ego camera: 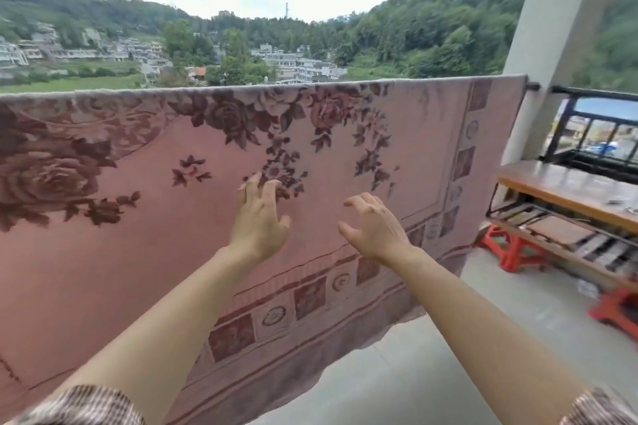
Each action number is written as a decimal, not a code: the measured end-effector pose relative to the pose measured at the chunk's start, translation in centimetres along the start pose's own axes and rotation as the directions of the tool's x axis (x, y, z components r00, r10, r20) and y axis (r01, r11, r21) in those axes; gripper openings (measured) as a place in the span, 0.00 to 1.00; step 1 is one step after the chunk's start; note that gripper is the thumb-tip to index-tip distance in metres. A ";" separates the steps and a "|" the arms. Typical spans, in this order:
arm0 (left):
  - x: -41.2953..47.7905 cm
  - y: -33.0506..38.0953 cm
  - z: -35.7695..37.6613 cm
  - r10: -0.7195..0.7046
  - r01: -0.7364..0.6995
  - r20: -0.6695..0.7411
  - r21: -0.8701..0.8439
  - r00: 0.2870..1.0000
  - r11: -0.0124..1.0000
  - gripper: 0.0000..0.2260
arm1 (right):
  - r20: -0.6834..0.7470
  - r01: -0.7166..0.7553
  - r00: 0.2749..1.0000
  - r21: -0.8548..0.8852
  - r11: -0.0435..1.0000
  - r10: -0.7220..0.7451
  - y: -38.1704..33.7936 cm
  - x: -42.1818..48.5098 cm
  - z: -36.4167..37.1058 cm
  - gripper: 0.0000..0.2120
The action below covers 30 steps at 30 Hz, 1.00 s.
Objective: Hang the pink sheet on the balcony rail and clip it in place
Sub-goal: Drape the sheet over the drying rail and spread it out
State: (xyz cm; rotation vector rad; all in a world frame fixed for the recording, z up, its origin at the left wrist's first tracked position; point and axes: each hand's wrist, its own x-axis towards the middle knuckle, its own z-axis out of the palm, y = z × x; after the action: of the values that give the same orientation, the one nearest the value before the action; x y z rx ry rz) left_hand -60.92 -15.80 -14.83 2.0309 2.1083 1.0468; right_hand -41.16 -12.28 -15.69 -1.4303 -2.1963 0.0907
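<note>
Nearest the camera, your patterned cuffs (86,405) frame both bare forearms, which reach forward. Your left hand (260,217) has its fingers spread and lightly bent, the tips at or just off the cloth; whether they touch I cannot tell. Your right hand (374,228) is likewise loose and spread, just short of the fabric. Neither hand holds anything.

Beyond them the pink floral sheet (155,252) is draped over the balcony rail (532,86), whose dark end pokes out beside the white pillar (552,45).

No clip shows anywhere along the top fold, so a gust or a downward tug from your palms could likely slide the sheet off. The near side hangs long, and its weight may drag it toward you.

No brand, label or legible writing appears.
</note>
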 end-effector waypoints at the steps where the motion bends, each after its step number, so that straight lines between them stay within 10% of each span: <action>1: 1.1 1.8 1.9 0.032 -0.032 0.019 -0.002 0.999 0.999 0.27 | 0.007 -0.044 0.999 -0.011 0.999 0.044 2.4 -0.2 -0.6 0.22; 30: 34.4 49.2 50.0 0.452 -0.424 0.201 -0.170 0.869 0.890 0.28 | -0.043 -0.527 0.850 -0.093 0.845 0.526 66.5 15.8 -17.7 0.21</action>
State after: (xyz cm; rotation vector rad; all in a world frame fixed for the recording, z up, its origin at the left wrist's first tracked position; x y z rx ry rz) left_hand 0.17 32.84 -15.60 2.4925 1.4655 0.8852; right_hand 17.54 27.02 -15.97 -2.0533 -1.7520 0.1591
